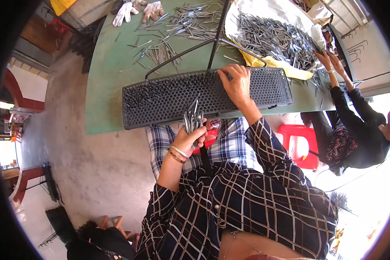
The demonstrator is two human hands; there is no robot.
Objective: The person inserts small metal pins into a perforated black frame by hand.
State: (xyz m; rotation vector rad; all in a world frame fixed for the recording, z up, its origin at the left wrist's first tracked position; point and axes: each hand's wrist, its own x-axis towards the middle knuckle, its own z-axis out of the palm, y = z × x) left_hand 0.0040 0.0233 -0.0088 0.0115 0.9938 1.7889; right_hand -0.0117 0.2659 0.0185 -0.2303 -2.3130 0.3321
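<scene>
A black perforated rack (173,95) with a grid of round holes lies along the near edge of the green table, its handle frame rising behind it. Many holes in its left half seem filled with dark pieces. My left hand (190,141) is closed round an upright bundle of thin metal rods (193,117), just off the rack's near side. Over the middle of the rack, my right hand (237,84) is bent down with its fingers curled together near the far edge. What lies between those fingertips is too small to make out.
Loose metal rods (182,26) lie scattered on the green table (102,99). A big heap of rods (273,39) fills a white and yellow sack at the back right. Work gloves (125,13) lie at the far left. A co-worker's hands (327,60) reach beside the heap; a red stool (301,145) stands below.
</scene>
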